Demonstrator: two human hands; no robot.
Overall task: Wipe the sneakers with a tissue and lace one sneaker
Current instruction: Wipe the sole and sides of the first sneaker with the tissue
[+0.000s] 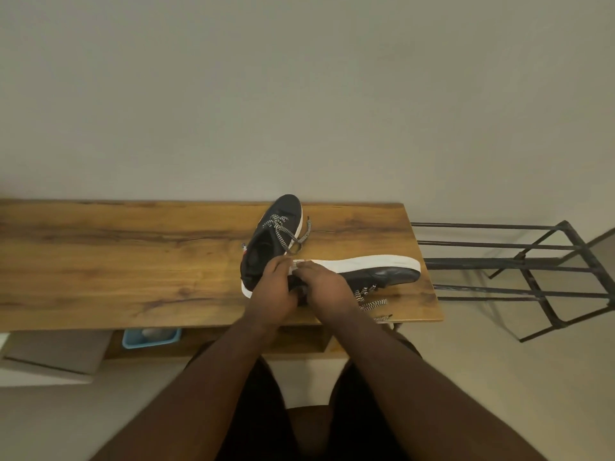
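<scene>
Two black sneakers with white soles lie on the wooden table [133,261]. The far sneaker [276,227] stands upright, toe away from me, its black-and-white laces loose. The near sneaker [376,271] is tipped on its side, white sole facing away, toe to the right, laces [369,301] trailing toward the table's front edge. My left hand [274,291] grips the near sneaker's heel. My right hand [324,284] presses a small white tissue [298,265] against the sole near the heel. The tissue is mostly hidden by my fingers.
A black metal rack [532,271] stands right of the table. Under the table's front edge sits a blue basket [151,337], with a grey box [56,354] on the floor at the left. A plain wall runs behind the table.
</scene>
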